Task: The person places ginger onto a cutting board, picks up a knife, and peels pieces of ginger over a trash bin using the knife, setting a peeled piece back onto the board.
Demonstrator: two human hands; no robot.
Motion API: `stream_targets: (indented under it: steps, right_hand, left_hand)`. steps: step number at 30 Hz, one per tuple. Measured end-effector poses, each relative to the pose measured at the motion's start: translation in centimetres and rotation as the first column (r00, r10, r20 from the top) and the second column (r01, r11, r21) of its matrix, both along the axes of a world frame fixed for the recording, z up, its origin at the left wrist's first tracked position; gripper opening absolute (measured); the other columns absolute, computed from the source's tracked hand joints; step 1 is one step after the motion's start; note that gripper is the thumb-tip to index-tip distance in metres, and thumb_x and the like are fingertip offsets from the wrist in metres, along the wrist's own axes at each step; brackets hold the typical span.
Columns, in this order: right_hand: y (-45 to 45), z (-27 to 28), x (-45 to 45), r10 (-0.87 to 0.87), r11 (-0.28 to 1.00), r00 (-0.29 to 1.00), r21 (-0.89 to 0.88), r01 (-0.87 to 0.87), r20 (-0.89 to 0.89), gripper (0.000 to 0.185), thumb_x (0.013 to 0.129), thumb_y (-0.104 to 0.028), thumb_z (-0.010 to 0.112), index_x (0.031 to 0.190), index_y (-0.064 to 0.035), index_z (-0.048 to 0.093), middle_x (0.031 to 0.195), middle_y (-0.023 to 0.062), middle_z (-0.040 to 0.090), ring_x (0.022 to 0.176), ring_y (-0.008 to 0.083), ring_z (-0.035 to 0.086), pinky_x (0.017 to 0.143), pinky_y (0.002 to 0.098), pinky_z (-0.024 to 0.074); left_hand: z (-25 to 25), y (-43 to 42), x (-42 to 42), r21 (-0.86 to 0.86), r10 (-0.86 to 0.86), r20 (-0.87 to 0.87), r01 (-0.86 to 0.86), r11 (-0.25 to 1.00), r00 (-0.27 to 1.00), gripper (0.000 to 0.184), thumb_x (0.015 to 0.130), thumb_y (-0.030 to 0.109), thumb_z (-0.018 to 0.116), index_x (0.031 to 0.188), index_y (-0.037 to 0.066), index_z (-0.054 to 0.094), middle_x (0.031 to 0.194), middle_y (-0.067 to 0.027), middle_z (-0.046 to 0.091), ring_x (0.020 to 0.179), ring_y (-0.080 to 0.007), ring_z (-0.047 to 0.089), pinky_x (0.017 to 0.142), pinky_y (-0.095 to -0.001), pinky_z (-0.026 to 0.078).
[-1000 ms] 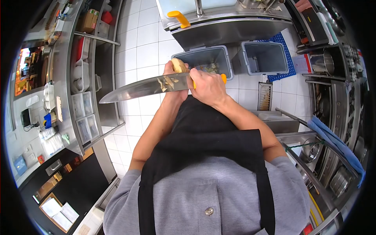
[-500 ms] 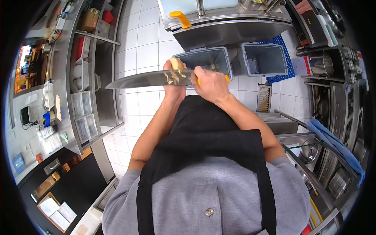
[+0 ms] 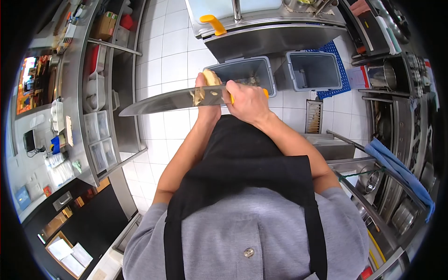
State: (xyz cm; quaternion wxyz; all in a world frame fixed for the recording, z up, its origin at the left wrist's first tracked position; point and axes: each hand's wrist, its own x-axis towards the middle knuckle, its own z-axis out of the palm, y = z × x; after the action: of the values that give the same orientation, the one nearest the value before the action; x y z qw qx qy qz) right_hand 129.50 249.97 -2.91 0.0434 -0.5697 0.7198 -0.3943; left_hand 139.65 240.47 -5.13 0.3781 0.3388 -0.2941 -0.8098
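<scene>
My right hand [image 3: 249, 103] is closed around the yellow handle of a large, broad-bladed knife [image 3: 163, 101]. The blade points left and lies across in front of my left hand [image 3: 208, 113]. Bits of peel cling to the steel near the handle. Closed fingers of my left hand hold a pale yellow, knobbly piece of ginger [image 3: 211, 77], which shows above the blade's upper edge. The blade hides its lower part and most of those fingers. Both hands are held above the near edge of a grey bin [image 3: 273, 77] that has scraps inside.
A second grey bin [image 3: 313, 88] stands to the right on a blue mat [image 3: 344, 70]. Behind the bins is a steel sink counter [image 3: 275, 39] with a yellow handle [image 3: 213, 24] at its edge. Steel shelving [image 3: 114, 65] runs along the left, and a blue cloth [image 3: 399, 175] hangs at right.
The knife has slid slightly left and its tip has dropped a little. The peel bits on the blade have shifted and bunched together. My right hand has moved slightly left with the handle.
</scene>
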Motion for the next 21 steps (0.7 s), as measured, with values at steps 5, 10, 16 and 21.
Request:
stream_targets:
  steps: [5, 10, 16, 21]
  right_hand:
    - [-0.1, 0.0, -0.1, -0.004, 1.000, 1.000, 0.023, 0.003, 0.016, 0.018, 0.087, -0.012, 0.066, 0.081, -0.0070, 0.050, 0.068, 0.0117, 0.064, 0.060, 0.0340, 0.065, 0.051, 0.0443, 0.0508]
    - [-0.1, -0.3, -0.3, -0.012, 1.000, 1.000, 0.002, 0.012, 0.005, 0.017, 0.087, -0.012, 0.066, 0.080, -0.0068, 0.050, 0.068, 0.0118, 0.065, 0.060, 0.0338, 0.065, 0.051, 0.0440, 0.0510]
    - [-0.2, -0.6, -0.7, -0.038, 0.999, 0.999, -0.004, 0.038, -0.006, 0.018, 0.088, -0.013, 0.066, 0.080, -0.0072, 0.051, 0.067, 0.0121, 0.064, 0.060, 0.0339, 0.065, 0.052, 0.0439, 0.0510]
    - [0.1, -1.9, -1.3, -0.042, 0.998, 0.999, 0.039, 0.042, 0.013, 0.018, 0.089, -0.017, 0.065, 0.082, -0.0062, 0.052, 0.070, 0.0143, 0.066, 0.062, 0.0369, 0.066, 0.053, 0.0461, 0.0511]
  left_hand:
    - [0.9, 0.3, -0.2, -0.015, 0.068, 0.044, -0.067, 0.998, 0.997, 0.036, 0.105, 0.040, 0.046, 0.107, 0.006, 0.058, 0.091, -0.0051, 0.061, 0.084, -0.0150, 0.058, 0.078, -0.0310, 0.049]
    - [1.5, 0.4, -0.2, -0.077, 0.099, 0.055, -0.095, 0.993, 0.994, 0.035, 0.106, 0.037, 0.046, 0.106, 0.005, 0.059, 0.090, -0.0057, 0.061, 0.084, -0.0150, 0.058, 0.078, -0.0305, 0.048]
    - [1.3, 0.3, 0.0, -0.105, 0.107, 0.057, -0.101, 0.989, 0.993, 0.033, 0.106, 0.033, 0.046, 0.106, 0.004, 0.061, 0.093, -0.0058, 0.062, 0.086, -0.0147, 0.059, 0.079, -0.0304, 0.048]
    - [0.8, 0.1, 0.3, -0.123, 0.095, 0.065, -0.086, 0.989, 0.993, 0.033, 0.106, 0.032, 0.044, 0.106, 0.003, 0.061, 0.092, -0.0058, 0.062, 0.085, -0.0149, 0.059, 0.077, -0.0304, 0.048]
